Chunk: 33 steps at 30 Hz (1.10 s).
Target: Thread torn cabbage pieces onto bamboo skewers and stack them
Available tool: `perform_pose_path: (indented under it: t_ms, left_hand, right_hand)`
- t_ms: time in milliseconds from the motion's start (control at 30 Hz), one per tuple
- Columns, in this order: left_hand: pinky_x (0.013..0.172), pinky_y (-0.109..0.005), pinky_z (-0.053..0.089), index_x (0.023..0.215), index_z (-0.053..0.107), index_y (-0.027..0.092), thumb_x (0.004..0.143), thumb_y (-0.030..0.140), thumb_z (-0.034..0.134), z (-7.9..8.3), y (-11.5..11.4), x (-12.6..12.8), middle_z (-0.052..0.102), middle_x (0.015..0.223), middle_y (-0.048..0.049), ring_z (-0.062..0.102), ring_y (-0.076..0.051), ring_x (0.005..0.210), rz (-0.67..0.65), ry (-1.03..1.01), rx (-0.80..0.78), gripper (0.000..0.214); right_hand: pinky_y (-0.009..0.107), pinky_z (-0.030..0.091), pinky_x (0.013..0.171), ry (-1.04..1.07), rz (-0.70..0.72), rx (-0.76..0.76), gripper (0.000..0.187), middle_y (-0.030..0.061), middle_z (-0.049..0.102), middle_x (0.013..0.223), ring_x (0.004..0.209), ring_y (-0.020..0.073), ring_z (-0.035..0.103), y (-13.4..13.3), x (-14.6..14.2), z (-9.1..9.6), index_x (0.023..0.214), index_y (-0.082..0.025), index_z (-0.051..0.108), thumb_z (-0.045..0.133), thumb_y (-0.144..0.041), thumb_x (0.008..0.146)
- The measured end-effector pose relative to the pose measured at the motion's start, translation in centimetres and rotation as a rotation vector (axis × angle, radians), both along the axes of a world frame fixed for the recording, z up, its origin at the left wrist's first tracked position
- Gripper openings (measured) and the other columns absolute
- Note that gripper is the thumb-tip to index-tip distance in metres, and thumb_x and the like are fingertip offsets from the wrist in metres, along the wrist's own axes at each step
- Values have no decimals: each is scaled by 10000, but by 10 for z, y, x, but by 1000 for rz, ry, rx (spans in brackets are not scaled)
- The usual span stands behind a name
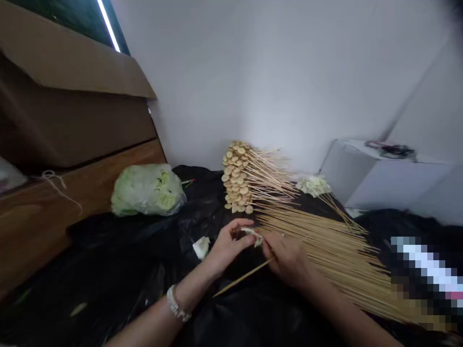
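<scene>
Stick (243,277): one, thin, straight, tan; is slanting out of the right hand (287,255) toward eight o'clock. Right hand: is curling its fingers, gripping the stick and touching the leaf piece (258,239). Leaf piece: one, whitish, narrow, curved, ruffled at one end; is lying between the hands, at ten o'clock from the right and three o'clock from the left hand (232,242). Left hand: is pinching the leaf piece, thumb and forefinger nearly together. Loose white scrap (201,247): is resting at nine o'clock from the left hand. Bare sticks (336,250): are spreading at three o'clock from the right. Bagged cabbage (148,190): is sitting at ten o'clock from the left. Skewered round slices (237,176): are piling at twelve.
</scene>
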<state>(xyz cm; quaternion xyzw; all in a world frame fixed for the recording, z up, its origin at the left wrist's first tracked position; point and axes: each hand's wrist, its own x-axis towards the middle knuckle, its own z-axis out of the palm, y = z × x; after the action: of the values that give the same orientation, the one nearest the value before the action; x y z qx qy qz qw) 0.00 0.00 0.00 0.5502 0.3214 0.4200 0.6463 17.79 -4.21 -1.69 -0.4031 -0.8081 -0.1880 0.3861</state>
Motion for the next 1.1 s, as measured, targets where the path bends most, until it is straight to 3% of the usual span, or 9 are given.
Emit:
perform_pose_path:
  t_ms: [200, 500, 767, 967, 1100]
  left_hand:
    - [775, -263, 460, 1061, 608, 157, 656, 242, 818, -2, -3, 0, 673, 876, -18, 611, -142, 812, 9, 43, 61, 464]
    - [816, -281, 473, 1069, 618, 169, 734, 178, 682, -1, -3, 0, 683, 980, -47, 618, -158, 881, -15, -42, -36, 341]
    - [800, -301, 518, 1124, 581, 191, 695, 86, 573, -7, -1, 2, 668, 1039, -52, 626, -191, 948, 76, 0, 135, 442]
    - [692, -275, 542, 1016, 643, 158, 696, 135, 592, -7, 3, -1, 694, 926, -60, 654, -183, 832, 79, -32, -33, 325]
    - [716, -269, 545, 1036, 654, 163, 687, 154, 601, -8, 10, -5, 696, 1003, -60, 670, -167, 812, 237, -137, -92, 353]
  right_hand:
    - [271, 388, 587, 28, 25, -2, 161, 31, 656, 739, 610, 146, 581, 0, -4, 2, 964, -157, 608, 461, -108, 921]
    - [273, 414, 575, 31, 22, -9, 161, 37, 664, 733, 597, 147, 599, 2, -3, 2, 980, -136, 620, 470, -118, 923]
    - [261, 446, 616, 57, 32, -25, 198, 56, 702, 844, 675, 146, 643, 3, -2, 1, 1055, -134, 612, 469, -103, 922]
    - [244, 438, 622, 123, -31, -7, 172, 34, 692, 801, 648, 127, 633, 6, 1, -1, 1013, -143, 614, 473, -111, 921]
    - [243, 443, 627, 96, -79, -48, 184, 40, 703, 852, 673, 132, 640, 7, 2, -4, 1028, -158, 614, 456, -136, 936]
